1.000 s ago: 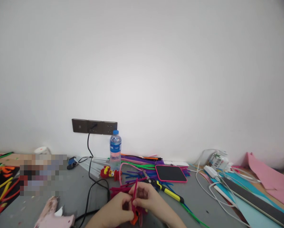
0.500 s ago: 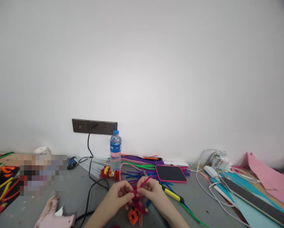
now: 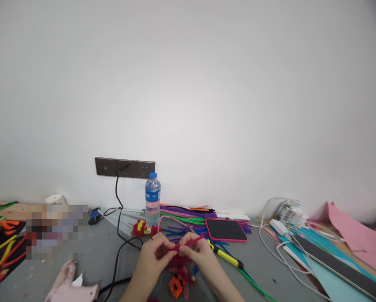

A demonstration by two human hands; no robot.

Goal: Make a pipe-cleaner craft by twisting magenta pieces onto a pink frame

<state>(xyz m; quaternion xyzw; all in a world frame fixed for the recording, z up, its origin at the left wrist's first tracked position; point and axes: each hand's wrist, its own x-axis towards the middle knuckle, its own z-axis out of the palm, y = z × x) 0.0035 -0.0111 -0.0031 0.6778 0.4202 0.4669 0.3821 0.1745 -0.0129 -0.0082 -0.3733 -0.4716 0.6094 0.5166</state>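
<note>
My left hand (image 3: 159, 253) and my right hand (image 3: 195, 248) are close together over the grey table, fingertips almost meeting. Both pinch a magenta pipe cleaner (image 3: 194, 241), whose free end sticks out up and to the right past my right fingers. More magenta strands show under my hands. Just below them on the table lies an orange pipe-cleaner figure (image 3: 176, 287) with black spots, beside pink pieces. Behind my left hand is a red and yellow pipe-cleaner figure (image 3: 141, 228).
A water bottle (image 3: 152, 197) stands at the wall by a pink-cased phone (image 3: 226, 230) and bundled pipe cleaners (image 3: 188, 214). A yellow-black pen-like tool (image 3: 228, 256) lies right. A pink glue gun (image 3: 70, 287) and black cord (image 3: 116, 260) are left; white cables (image 3: 279, 256) and coloured paper lie right.
My left hand has turned slightly and shifted a little right. The magenta pipe cleaner's free end now reaches farther right and lies at a flatter angle.
</note>
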